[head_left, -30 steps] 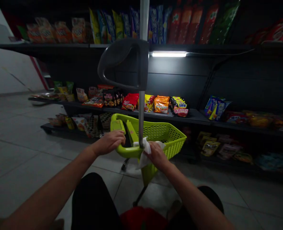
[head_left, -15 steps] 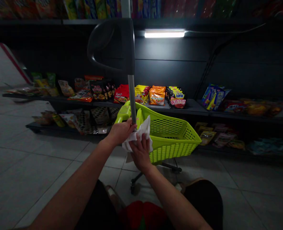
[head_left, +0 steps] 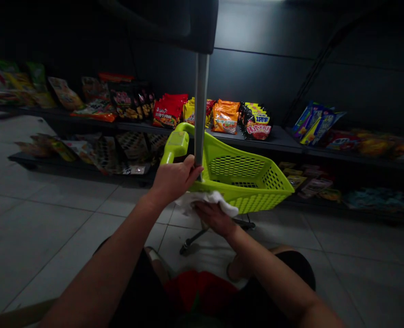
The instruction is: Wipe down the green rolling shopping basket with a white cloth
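A small lime-green shopping cart (head_left: 256, 198) with a perforated basket stands in front of me. From its near side rises a metal pole (head_left: 201, 105) topped by a dark plastic piece (head_left: 202, 27). My left hand (head_left: 176, 177) is closed around the lower part of the pole, beside the green handle (head_left: 175, 145). With my right hand (head_left: 217, 217) I press a white cloth (head_left: 210, 198) against the near side of the basket, just below its rim. The right fingertips are partly hidden under the cloth.
Behind the cart runs a dark shelf (head_left: 273, 142) bearing several red, yellow, orange and black snack packets (head_left: 225, 117). More bags sit on the lower shelf (head_left: 61, 164). Pale floor tiles (head_left: 95, 237) lie around the cart's wheels, and my knees flank my arms.
My right hand and the cloth have moved down off the pole's base and along the basket's side to the right. My left hand still grips the pole. The view has tipped downward.
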Demonstrator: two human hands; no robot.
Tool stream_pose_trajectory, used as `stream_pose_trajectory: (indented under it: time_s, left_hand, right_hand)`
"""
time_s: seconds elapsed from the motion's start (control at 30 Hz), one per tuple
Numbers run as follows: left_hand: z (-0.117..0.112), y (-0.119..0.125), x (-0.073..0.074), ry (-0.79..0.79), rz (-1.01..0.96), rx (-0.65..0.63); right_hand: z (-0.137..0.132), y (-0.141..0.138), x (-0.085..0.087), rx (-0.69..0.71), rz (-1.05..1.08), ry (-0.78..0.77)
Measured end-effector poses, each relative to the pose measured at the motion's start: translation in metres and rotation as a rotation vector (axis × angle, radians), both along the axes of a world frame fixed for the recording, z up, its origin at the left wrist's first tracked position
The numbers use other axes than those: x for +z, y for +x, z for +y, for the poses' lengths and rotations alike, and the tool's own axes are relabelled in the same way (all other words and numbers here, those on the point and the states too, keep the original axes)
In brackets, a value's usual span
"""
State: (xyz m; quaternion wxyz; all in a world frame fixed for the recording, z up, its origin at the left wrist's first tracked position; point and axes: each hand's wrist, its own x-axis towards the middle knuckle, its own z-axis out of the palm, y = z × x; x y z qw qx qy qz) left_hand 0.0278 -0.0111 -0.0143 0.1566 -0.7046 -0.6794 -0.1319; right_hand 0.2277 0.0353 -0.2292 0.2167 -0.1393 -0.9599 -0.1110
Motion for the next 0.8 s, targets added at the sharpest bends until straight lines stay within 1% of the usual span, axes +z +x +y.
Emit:
stream_pose_trajectory:
  time_s: [0.03, 0.07, 0.1, 0.17, 0.23, 0.27, 0.3, 0.33, 0.37, 0.4, 0.47, 0.5, 0.53, 0.57, 0.6, 0.67, 0.73, 0.77, 0.8]
  left_hand:
    - [0.000, 0.000, -0.001, 0.008, -0.005, 0.003]
    - [0.000, 0.000, -0.001, 0.011, -0.012, 0.002]
    - [0.000, 0.000, -0.002, 0.010, -0.019, -0.004]
    - [0.000, -0.001, -0.002, 0.000, -0.036, -0.020]
    - [0.001, -0.002, -0.003, -0.003, -0.055, -0.023]
    - [0.001, -0.002, -0.003, -0.003, -0.061, -0.021]
    - [0.002, -0.002, -0.004, -0.003, -0.064, -0.018]
    - [0.002, -0.003, -0.004, -0.002, -0.063, -0.013]
    - [0.002, -0.002, -0.004, -0.001, -0.058, -0.006]
    - [0.002, -0.002, -0.004, 0.000, -0.051, 0.002]
    - [0.002, -0.001, -0.004, 0.005, -0.042, 0.019]
    - [0.002, 0.000, -0.003, 0.007, -0.043, 0.025]
    - [0.002, 0.000, -0.003, 0.008, -0.046, 0.027]
    - [0.002, 0.001, -0.003, 0.006, -0.050, 0.025]
    - [0.002, 0.001, -0.002, 0.006, -0.052, 0.023]
    - [0.002, 0.000, -0.003, 0.008, -0.050, 0.021]
    - [0.003, -0.001, -0.004, 0.016, -0.040, 0.022]
    - [0.003, -0.001, -0.005, 0.021, -0.035, 0.023]
    - [0.004, -0.002, -0.006, 0.025, -0.031, 0.023]
  right_hand:
    - [0.001, -0.007, 0.007, -0.047, 0.022, -0.010]
    - [0.001, -0.011, 0.007, -0.085, 0.029, -0.030]
    - [-0.002, -0.012, 0.001, -0.106, 0.015, -0.060]
    - [-0.012, -0.006, -0.024, -0.111, -0.065, -0.152]
    - [-0.023, 0.009, -0.051, -0.087, -0.141, -0.253]
    - [-0.027, 0.018, -0.059, -0.079, -0.140, -0.292]
    - [-0.029, 0.025, -0.062, -0.085, -0.096, -0.316]
    - [-0.028, 0.031, -0.059, -0.110, -0.019, -0.327]
    - [-0.025, 0.035, -0.050, -0.150, 0.080, -0.326]
    - [-0.021, 0.036, -0.037, -0.202, 0.182, -0.316]
    - [-0.009, 0.031, -0.010, -0.311, 0.346, -0.279]
    - [-0.003, 0.026, 0.000, -0.357, 0.388, -0.260]
    - [0.001, 0.021, 0.005, -0.394, 0.399, -0.246]
    - [0.002, 0.017, 0.005, -0.423, 0.383, -0.238]
    - [0.001, 0.015, 0.000, -0.445, 0.339, -0.240]
    - [-0.005, 0.017, -0.017, -0.466, 0.202, -0.272]
    - [-0.011, 0.031, -0.031, -0.448, 0.070, -0.319]
    - [-0.012, 0.041, -0.033, -0.445, 0.045, -0.333]
    - [-0.010, 0.053, -0.032, -0.470, 0.065, -0.335]
